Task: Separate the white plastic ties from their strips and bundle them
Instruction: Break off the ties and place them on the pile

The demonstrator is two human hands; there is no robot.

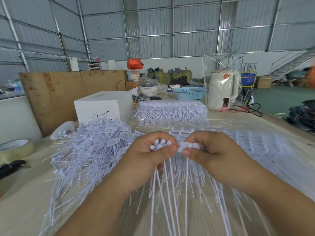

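White plastic ties [160,145] with round heads are gripped in the curled fingers of the left hand [150,155], their thin tails hanging towards the wooden table [23,198]. A white plastic strip [189,147] of unseparated ties is pinched by the right hand [208,152], just beside the left. A loose heap of separated white ties [95,145] lies to the left, and a stacked pile of white strips [172,111] lies farther back.

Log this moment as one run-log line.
left hand: grips separated ties | right hand: pinches strip | loose pile: left on table
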